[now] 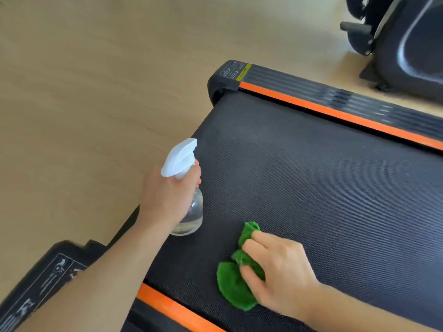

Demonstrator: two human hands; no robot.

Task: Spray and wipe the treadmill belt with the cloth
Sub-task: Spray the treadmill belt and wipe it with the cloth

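The black textured treadmill belt (323, 188) runs across the frame between two orange side strips. My left hand (167, 195) grips a clear spray bottle (191, 212) with a white trigger head, held just above the belt's left end, nozzle pointing over the belt. My right hand (280, 271) presses a bunched green cloth (235, 288) flat onto the belt near the front orange strip. The two hands are apart, the bottle to the left of the cloth.
The far orange side rail (335, 113) and the near orange side rail (172, 307) edge the belt. A black end cap (227, 75) closes the treadmill's rear. Light wooden floor (84, 92) lies to the left. Another black exercise machine (407, 44) stands at the top right.
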